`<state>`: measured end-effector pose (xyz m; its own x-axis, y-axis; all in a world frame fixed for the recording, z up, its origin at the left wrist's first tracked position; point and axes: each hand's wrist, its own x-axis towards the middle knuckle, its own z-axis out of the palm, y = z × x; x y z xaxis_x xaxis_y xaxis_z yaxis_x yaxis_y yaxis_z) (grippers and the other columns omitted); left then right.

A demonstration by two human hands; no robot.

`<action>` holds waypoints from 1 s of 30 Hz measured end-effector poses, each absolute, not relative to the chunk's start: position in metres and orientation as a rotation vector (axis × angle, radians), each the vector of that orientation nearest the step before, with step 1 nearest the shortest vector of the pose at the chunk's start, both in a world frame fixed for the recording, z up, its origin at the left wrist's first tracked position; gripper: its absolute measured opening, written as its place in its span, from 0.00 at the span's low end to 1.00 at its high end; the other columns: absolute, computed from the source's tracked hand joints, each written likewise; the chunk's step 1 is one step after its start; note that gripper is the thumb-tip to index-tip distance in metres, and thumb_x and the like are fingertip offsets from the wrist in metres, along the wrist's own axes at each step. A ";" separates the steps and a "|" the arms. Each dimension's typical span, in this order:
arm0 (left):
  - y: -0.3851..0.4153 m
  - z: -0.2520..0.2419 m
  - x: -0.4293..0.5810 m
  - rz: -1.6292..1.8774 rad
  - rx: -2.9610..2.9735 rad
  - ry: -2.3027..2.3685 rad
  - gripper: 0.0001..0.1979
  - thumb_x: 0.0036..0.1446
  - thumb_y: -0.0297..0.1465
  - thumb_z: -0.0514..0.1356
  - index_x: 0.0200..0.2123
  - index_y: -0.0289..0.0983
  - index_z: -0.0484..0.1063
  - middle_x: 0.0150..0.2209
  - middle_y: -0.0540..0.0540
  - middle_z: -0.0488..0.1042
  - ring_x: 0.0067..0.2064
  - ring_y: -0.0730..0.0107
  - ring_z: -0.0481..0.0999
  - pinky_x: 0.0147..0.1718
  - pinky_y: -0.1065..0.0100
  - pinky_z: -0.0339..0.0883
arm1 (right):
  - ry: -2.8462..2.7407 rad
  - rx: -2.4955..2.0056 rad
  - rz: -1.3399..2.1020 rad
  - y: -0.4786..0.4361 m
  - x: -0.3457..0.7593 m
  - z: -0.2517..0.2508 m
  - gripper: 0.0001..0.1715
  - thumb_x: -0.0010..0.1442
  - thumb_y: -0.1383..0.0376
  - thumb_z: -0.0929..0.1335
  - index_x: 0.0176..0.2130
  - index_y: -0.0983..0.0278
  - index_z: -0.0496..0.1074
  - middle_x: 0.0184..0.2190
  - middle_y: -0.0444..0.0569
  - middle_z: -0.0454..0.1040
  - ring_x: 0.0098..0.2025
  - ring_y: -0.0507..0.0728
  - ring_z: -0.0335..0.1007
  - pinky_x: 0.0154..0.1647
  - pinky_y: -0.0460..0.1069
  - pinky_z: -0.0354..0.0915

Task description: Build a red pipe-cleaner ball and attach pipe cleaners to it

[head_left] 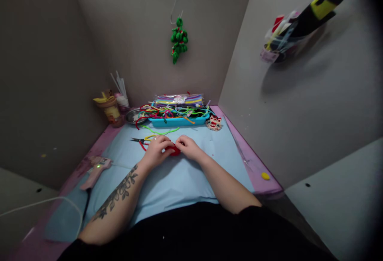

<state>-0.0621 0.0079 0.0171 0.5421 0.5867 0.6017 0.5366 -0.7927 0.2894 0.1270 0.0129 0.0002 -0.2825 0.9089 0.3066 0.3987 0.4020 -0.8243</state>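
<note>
My left hand point(156, 149) and my right hand point(188, 147) meet over the light blue mat point(167, 181), both closed on a small red pipe-cleaner piece point(175, 150) between them. A green pipe cleaner point(160, 132) and small scissors point(140, 139) lie just beyond my left hand. Behind them a blue tray point(178, 121) holds several coloured pipe cleaners.
A pink glue gun point(97, 169) with a lit green light lies at the left, its white cord trailing off. A cup point(112, 111), a metal dish point(134, 115), a small red-white figure point(214, 122) and a hanging green pipe-cleaner ornament point(178, 39) sit farther back. Grey partition walls enclose the desk.
</note>
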 end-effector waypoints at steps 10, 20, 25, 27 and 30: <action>0.001 0.016 -0.054 1.002 2.873 1.062 0.07 0.57 0.33 0.61 0.37 0.39 0.76 0.35 0.45 0.74 0.37 0.63 0.70 0.39 0.63 0.61 | -1.688 -1.124 1.015 0.013 0.125 -0.003 0.09 0.55 0.64 0.65 0.24 0.64 0.67 0.23 0.41 0.66 0.28 0.51 0.60 0.30 0.46 0.56; 0.001 0.019 -0.054 0.843 2.953 1.096 0.07 0.59 0.32 0.58 0.34 0.38 0.75 0.34 0.45 0.74 0.37 0.63 0.69 0.39 0.62 0.61 | -1.651 -1.181 1.023 0.010 0.119 -0.006 0.08 0.53 0.65 0.64 0.23 0.63 0.66 0.22 0.41 0.66 0.28 0.51 0.59 0.30 0.46 0.55; 0.004 0.017 -0.056 0.916 2.824 1.028 0.06 0.59 0.33 0.59 0.34 0.39 0.76 0.33 0.45 0.74 0.38 0.63 0.70 0.40 0.61 0.63 | -1.562 -1.145 1.142 0.013 0.121 -0.008 0.08 0.51 0.62 0.65 0.23 0.64 0.66 0.21 0.41 0.65 0.26 0.51 0.58 0.30 0.46 0.55; 0.006 0.015 -0.058 1.087 2.603 1.048 0.09 0.57 0.35 0.61 0.40 0.40 0.75 0.38 0.44 0.73 0.42 0.62 0.71 0.43 0.60 0.64 | -1.478 -1.074 1.215 0.015 0.124 -0.006 0.10 0.50 0.60 0.66 0.23 0.63 0.65 0.20 0.40 0.63 0.25 0.50 0.57 0.29 0.46 0.54; 0.010 0.011 -0.059 1.309 2.166 1.162 0.29 0.49 0.39 0.66 0.55 0.42 0.65 0.51 0.40 0.68 0.53 0.56 0.68 0.46 0.57 0.66 | -1.363 -0.982 1.263 0.017 0.127 -0.004 0.14 0.50 0.56 0.68 0.24 0.63 0.64 0.20 0.39 0.62 0.25 0.50 0.55 0.30 0.46 0.54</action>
